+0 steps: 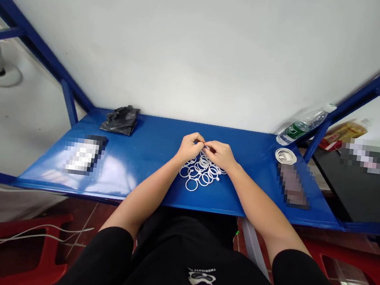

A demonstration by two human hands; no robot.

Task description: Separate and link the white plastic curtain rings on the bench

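My left hand [191,146] and my right hand [219,154] meet above the middle of the blue table, fingertips pinched close together. Whatever they pinch is too small and too covered by the fingers to make out. Just below and partly under the hands lies a loose pile of white plastic rings [204,167], several of them with a small round tab. One white ring [191,185] lies at the pile's near edge, towards me. Some rings at the back of the pile are hidden behind my right hand.
On the blue table [153,156], a crumpled black plastic bag [121,119] and a blurred-out flat item [84,155] lie left. At right are a water bottle [305,124], a coiled white strap or cable [285,156] and another blurred item [292,186]. A wall closes the back.
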